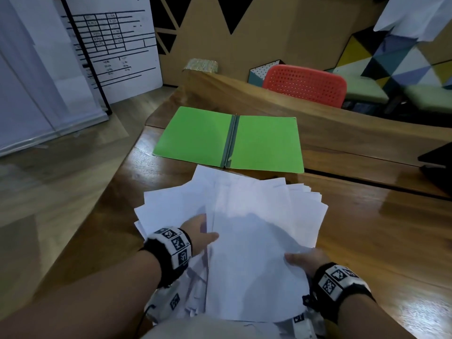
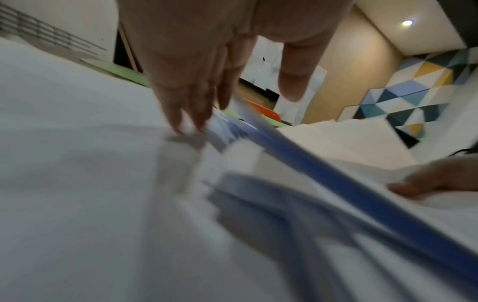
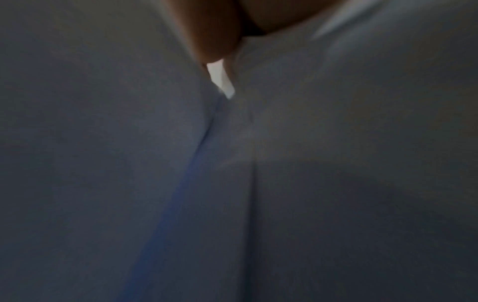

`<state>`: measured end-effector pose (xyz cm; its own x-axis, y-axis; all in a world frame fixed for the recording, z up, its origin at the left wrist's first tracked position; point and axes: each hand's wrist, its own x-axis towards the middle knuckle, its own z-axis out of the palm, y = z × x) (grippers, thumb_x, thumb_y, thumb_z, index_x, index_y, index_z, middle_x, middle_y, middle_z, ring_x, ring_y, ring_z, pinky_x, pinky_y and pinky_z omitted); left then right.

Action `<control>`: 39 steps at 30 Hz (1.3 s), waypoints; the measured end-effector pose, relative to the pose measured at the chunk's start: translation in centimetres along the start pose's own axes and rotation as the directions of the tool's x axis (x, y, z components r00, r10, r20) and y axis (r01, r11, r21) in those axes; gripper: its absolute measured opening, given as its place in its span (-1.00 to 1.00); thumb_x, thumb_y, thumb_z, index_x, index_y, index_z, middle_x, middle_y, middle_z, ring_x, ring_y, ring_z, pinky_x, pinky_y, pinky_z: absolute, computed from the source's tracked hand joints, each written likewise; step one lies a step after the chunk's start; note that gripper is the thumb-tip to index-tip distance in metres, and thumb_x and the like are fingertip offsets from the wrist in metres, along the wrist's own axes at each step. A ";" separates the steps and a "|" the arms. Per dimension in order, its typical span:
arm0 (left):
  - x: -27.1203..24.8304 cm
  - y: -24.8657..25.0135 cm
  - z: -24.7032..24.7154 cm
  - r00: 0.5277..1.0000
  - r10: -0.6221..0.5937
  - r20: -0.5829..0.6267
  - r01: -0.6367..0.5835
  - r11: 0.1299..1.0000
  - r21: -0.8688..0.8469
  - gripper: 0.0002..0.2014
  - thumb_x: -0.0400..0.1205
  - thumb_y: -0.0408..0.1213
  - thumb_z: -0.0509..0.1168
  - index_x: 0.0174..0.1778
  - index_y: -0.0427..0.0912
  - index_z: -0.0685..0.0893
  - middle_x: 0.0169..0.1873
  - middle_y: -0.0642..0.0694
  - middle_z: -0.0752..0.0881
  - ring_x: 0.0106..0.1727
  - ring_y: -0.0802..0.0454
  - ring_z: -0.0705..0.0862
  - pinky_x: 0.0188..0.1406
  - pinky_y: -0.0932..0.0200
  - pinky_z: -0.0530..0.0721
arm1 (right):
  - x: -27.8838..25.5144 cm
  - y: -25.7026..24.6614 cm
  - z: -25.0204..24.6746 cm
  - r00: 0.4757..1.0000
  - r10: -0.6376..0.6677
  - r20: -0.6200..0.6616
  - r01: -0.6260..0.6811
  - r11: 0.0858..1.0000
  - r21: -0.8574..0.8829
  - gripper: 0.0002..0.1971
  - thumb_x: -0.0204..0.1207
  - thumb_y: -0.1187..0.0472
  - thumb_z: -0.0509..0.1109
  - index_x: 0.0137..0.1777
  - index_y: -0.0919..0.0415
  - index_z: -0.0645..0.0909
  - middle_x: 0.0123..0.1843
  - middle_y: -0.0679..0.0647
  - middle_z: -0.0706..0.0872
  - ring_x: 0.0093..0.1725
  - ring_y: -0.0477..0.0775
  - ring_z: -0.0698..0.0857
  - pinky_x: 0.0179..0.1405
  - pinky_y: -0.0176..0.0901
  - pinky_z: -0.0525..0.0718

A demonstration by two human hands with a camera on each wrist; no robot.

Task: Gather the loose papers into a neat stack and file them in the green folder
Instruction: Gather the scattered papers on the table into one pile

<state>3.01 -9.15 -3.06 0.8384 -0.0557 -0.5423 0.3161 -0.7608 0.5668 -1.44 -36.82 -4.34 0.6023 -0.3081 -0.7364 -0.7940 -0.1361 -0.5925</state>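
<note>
Papers [image 1: 244, 216] occupy the lower centre of the head view in a loose, fanned pile on the wooden counter [image 1: 367, 228], their near edges cut off by the bottom of the frame and by the person's lap. Green folder [image 1: 230, 140] lies open and flat just beyond the pile, at mid-frame, apart from both hands. A red perforated chair [image 1: 305, 84] stands behind the counter at upper right; a whiteboard with a ruled grid [image 1: 110, 40] fills the upper left, and a panel of coloured triangles sits at the far right. The left hand [image 1: 199, 234] reaches into the pile from the lower left with its thumb on top of a raised sheaf; its fingers are hidden under the sheets. The right hand [image 1: 303, 261] holds the sheaf's near right edge, thumb on top, fingers out of sight beneath.

Left wrist view: heavily blurred. Fingers [image 2: 181, 98] point down, fairly straight, with their tips touching a sheet, and the thumb is spread apart from them above the sheaf's edge. The right hand shows at the right edge, lying on paper.

Right wrist view: dark and blurred, almost wholly filled by paper. A finger [image 3: 214, 30] shows at the top centre against a sheet; how the grip lies cannot be made out here.
</note>
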 end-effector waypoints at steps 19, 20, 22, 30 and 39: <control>0.0 -3.3 -4.4 0.864 -0.455 -0.217 0.309 0.818 -0.485 -0.27 0.36 -0.34 0.51 0.43 -0.39 0.37 0.38 -0.31 0.55 0.37 -0.25 0.55 0.37 0.03 0.50 | 0.4 0.6 -0.4 1.000 0.005 -0.007 -0.005 0.999 -0.040 -0.65 0.26 0.26 0.63 0.00 0.44 0.70 -0.13 0.40 0.81 -0.18 0.43 0.80 -0.01 0.32 0.75; -0.1 -2.8 -4.8 0.869 -0.407 -0.280 0.245 0.848 -0.470 -0.36 0.38 -0.38 0.50 0.37 -0.38 0.44 0.33 -0.31 0.60 0.34 -0.24 0.58 0.33 0.05 0.51 | 0.4 0.6 -0.4 1.000 0.008 -0.011 -0.008 0.999 -0.031 -0.65 0.27 0.27 0.63 0.00 0.45 0.70 -0.13 0.40 0.81 -0.17 0.43 0.80 0.00 0.33 0.74; -1.0 -1.1 -6.0 0.871 -0.297 -0.392 0.079 0.871 -0.485 -0.49 0.37 -0.44 0.49 0.25 -0.35 0.56 0.21 -0.28 0.69 0.20 -0.19 0.66 0.26 0.06 0.58 | 0.2 0.5 -0.4 1.000 0.009 -0.024 -0.009 1.000 -0.005 -0.67 0.28 0.32 0.62 0.00 0.47 0.70 -0.12 0.41 0.80 -0.16 0.44 0.80 0.01 0.35 0.73; -5.3 5.1 -12.0 0.818 0.046 -0.574 -0.366 0.810 -0.458 -0.57 0.49 -0.48 0.39 0.29 -0.27 0.59 -0.03 -0.04 0.64 -0.05 -0.03 0.64 0.01 0.12 0.56 | 1.4 1.0 -0.2 0.999 0.037 -0.030 -0.036 0.999 0.026 -0.49 0.07 0.23 0.68 0.04 0.39 0.70 -0.09 0.40 0.81 -0.16 0.46 0.80 -0.03 0.41 0.73; -11.0 7.7 -17.1 0.599 0.244 -0.763 -0.693 0.635 -0.341 -0.71 0.28 -0.45 0.49 -0.20 0.02 0.70 -0.44 0.30 0.74 -0.44 0.48 0.66 -0.45 0.56 0.57 | 1.1 0.6 -0.2 0.999 0.021 -0.047 -0.021 1.000 -0.012 -0.67 0.21 0.26 0.65 -0.08 0.38 0.69 -0.12 0.35 0.79 -0.12 0.39 0.79 0.06 0.28 0.74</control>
<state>3.84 -3.35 17.86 0.9177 0.2749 0.2867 -0.2290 -0.2236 0.9474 -1.30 -37.41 -5.41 0.5812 -0.3544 -0.7325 -0.8076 -0.1410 -0.5726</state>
